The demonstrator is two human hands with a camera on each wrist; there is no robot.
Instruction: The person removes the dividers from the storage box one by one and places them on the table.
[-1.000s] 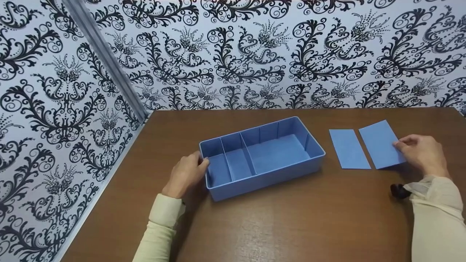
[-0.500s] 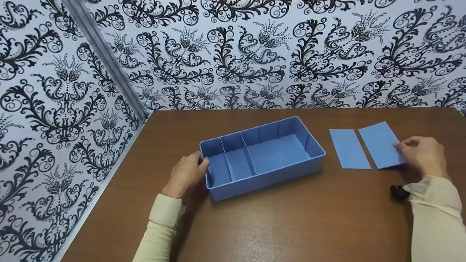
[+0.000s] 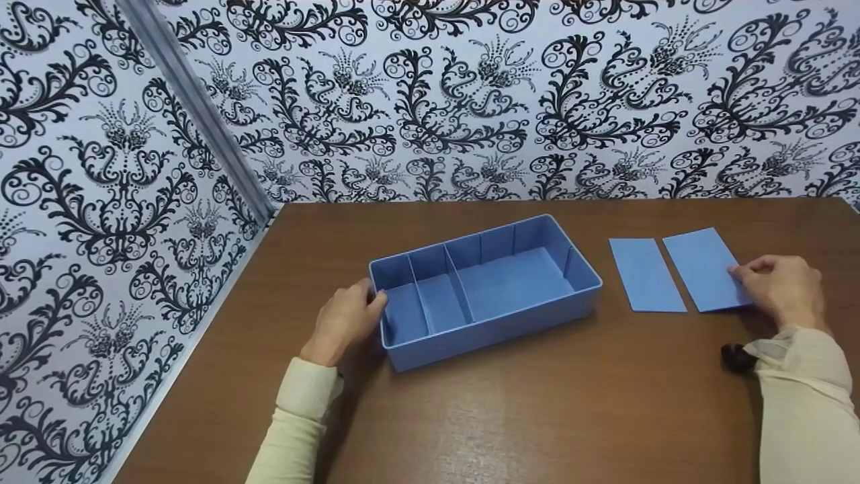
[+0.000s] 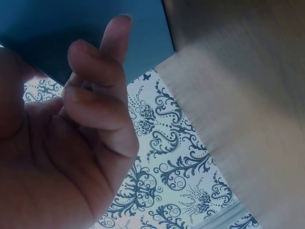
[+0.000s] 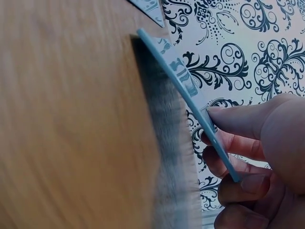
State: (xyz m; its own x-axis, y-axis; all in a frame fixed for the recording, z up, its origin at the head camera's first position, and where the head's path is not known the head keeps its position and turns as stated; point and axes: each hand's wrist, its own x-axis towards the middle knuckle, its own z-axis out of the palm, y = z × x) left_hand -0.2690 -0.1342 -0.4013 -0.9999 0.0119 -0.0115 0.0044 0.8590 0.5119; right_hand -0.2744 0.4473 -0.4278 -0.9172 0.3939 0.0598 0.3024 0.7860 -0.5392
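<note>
A blue rectangular storage bin [image 3: 490,334] stands on the table, with two dividers across its left part. My left hand [image 3: 342,321] grips its left end wall, thumb over the rim; in the left wrist view the fingers [image 4: 97,64] lie curled against the outer wall. On the right, my right hand [image 3: 783,289] pinches a flat blue divider panel [image 3: 704,272] by its right edge. Seen nearly edge-on in the right wrist view, this panel [image 5: 188,102] is tilted, with its held side raised off the table. A second, narrower blue panel [image 3: 647,275] lies flat between bin and right hand.
The brown wooden table [image 3: 537,410] meets a wall with black floral wallpaper [image 3: 470,101] at the back, and another patterned wall [image 3: 114,235] runs along the left. A small black object [image 3: 738,357] sits at the right wrist.
The right hand and its pinched panel have dipped slightly, so the panel's far edge sits a little lower. The left hand and the bin have stayed in place.
</note>
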